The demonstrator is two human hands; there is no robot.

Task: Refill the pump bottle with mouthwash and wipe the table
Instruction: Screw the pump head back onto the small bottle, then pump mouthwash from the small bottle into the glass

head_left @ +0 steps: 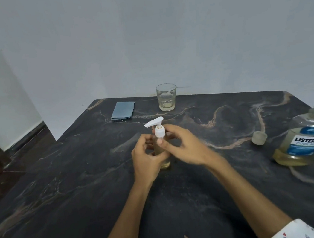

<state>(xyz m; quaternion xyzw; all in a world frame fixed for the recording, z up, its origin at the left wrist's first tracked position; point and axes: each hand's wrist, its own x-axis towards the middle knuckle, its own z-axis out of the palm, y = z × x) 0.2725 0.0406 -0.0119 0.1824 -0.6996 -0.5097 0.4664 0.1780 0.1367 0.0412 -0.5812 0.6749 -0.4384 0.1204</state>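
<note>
Here, your left hand [146, 157] gripped the pump bottle [163, 158] while right-hand fingers [161, 140] pinched its collar [160, 132]; cross-threading risked leaks.

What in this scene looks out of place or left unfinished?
The mouthwash bottle at the table's right edge stands open, its cap lying apart on the table. No spill shows. Both hands hold the pump bottle.

Two bare forearms, left hand [146, 157] and right hand [183, 147]; white sleeves [294, 230] pushed up at the elbows, printed with small red and blue shapes.
</note>
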